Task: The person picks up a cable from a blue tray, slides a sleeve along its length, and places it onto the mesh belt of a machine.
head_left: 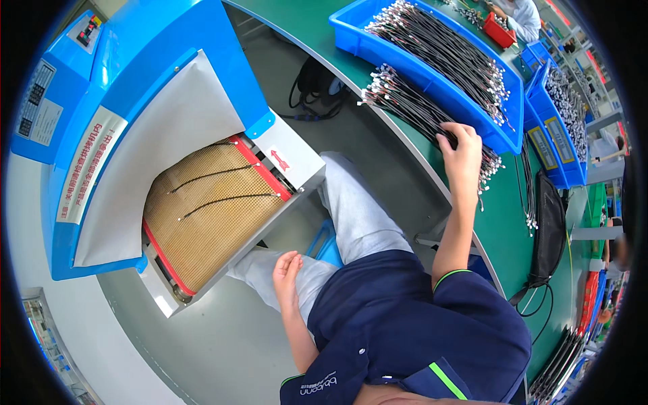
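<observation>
My right hand (464,152) is over a loose bundle of black cables (418,111) with white connector ends, on the green table. Its thumb and fingertips close on a black cable at the bundle's edge; the exact grip is partly hidden. Above my lap my left hand (288,275) holds nothing, fingers loosely bent and apart from the thumb. To its left, a mesh conveyor belt (209,236) with red edges runs out of a blue machine (152,44). Black cables (229,199) lie spaced apart across the belt, the farthest partly inside the opening.
A blue bin (344,42) full of similar cables stands behind the bundle. Farther right are another blue bin (574,172) of parts and a black pouch (550,229). A white flap (169,101) hangs over the machine's opening. Another person (525,17) works at the far end.
</observation>
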`<state>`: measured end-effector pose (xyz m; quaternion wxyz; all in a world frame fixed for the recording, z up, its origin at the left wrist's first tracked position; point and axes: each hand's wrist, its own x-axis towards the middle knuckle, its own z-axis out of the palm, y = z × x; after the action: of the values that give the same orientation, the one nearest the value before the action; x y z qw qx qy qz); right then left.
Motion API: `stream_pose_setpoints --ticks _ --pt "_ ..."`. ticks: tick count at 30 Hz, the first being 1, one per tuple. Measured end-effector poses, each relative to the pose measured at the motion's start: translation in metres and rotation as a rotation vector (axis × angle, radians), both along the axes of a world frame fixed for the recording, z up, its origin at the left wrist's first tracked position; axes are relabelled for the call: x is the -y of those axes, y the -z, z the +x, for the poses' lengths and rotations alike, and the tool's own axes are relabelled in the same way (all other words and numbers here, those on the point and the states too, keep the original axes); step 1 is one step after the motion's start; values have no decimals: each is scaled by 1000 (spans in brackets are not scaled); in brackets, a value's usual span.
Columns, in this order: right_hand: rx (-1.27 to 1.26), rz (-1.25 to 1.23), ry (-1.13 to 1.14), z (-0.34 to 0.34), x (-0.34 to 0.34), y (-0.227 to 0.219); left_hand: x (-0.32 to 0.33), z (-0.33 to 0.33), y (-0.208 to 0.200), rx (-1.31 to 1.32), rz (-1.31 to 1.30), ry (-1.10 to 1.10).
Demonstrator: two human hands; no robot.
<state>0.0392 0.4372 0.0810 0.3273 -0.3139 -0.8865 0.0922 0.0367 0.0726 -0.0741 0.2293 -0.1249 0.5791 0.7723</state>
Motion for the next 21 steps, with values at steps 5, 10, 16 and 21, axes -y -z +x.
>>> stream_pose_setpoints --ticks 5,10,16,21 --pt "10 -59 32 6 -10 3 2 0 1 -5 5 7" --pt "-151 -133 22 8 -15 -4 3 0 -2 0 -14 4" --pt "-283 -126 -368 5 6 -22 -1 -5 -9 -65 -71 -6" --pt "49 -175 -833 -1 69 -2 -19 -21 -52 -635 -531 -157"
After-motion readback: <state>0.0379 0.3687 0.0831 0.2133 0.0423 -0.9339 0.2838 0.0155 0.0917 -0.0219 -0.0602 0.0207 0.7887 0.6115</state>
